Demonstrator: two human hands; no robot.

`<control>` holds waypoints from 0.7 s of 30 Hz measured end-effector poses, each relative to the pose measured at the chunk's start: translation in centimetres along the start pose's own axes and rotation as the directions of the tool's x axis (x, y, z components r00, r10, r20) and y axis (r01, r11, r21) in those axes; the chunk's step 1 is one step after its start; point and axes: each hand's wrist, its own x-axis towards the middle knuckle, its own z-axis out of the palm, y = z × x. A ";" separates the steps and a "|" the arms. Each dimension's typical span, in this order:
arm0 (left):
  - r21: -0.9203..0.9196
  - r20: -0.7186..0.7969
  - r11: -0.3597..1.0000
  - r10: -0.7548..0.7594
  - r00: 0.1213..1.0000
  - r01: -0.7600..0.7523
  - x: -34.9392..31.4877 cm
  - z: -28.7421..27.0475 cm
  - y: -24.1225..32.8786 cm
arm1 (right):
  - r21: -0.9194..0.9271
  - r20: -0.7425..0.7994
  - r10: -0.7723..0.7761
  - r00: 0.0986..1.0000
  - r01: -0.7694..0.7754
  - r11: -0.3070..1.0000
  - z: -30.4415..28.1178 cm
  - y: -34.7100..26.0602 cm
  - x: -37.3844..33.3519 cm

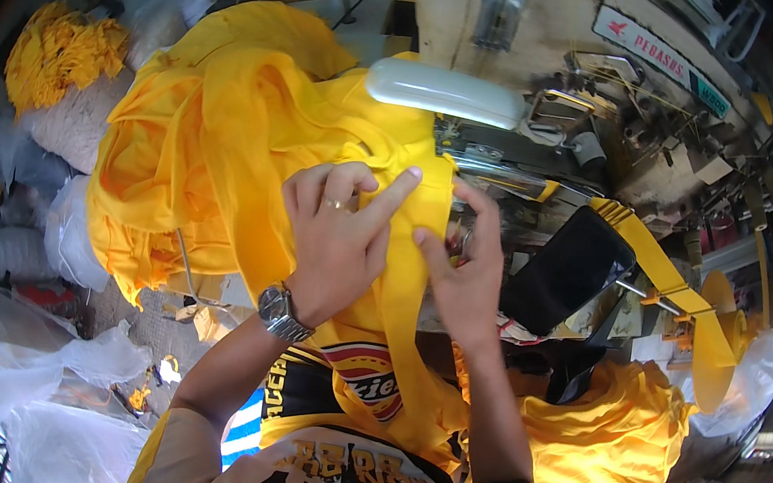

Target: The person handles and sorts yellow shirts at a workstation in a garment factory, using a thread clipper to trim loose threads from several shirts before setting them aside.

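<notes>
A yellow knit garment (228,116) is heaped on the left of the sewing machine bed, and one length of it runs down over my lap. My left hand (339,231) lies on this cloth, index finger stretched toward the machine and the other fingers bent. It wears a ring, and a metal watch (283,314) is on the wrist. Along the cloth's right edge, my right hand (468,271) has its thumb on top and its index finger bent at the edge; its other fingers curl partly out of sight. Both hands are just in front of the sewing machine's (502,164) metal arm.
A white oblong cover (443,92) juts out above the cloth. Right of my hands stand a black flat-screen device (568,269) and a yellow fabric band (663,266) on guides. More yellow cloth (603,442) lies lower right. Clear plastic bags (50,384) and a yellow bundle (64,57) are left.
</notes>
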 end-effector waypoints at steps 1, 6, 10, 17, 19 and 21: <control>0.025 0.020 0.999 0.040 0.999 -0.040 -0.1 0.3 -0.2 | -0.019 -0.029 0.003 1.000 -0.004 1.000 0.4 0.2 -0.5; 0.076 0.161 0.989 0.116 0.980 -0.130 0.7 0.0 -0.3 | 0.184 -0.034 0.279 0.960 -0.269 0.946 -0.2 -0.4 -1.8; 0.103 0.181 0.983 0.132 0.975 -0.152 1.6 -0.3 -0.5 | 0.320 0.008 0.319 0.948 -0.305 0.897 -0.6 0.4 -1.6; -0.166 0.262 0.976 -0.091 0.961 0.138 -9.8 -3.1 -0.8 | 0.371 0.055 0.365 0.930 -0.358 0.857 -0.7 0.7 -1.2; -0.077 0.293 0.989 -0.095 0.951 0.123 -12.1 -4.2 -2.5 | 0.414 0.038 0.398 0.917 -0.377 0.828 -0.5 0.4 -1.1; -0.154 0.279 0.931 -0.280 0.919 0.330 -11.8 -6.0 -3.4 | 0.467 0.034 0.408 0.912 -0.375 0.801 -0.5 0.4 -1.1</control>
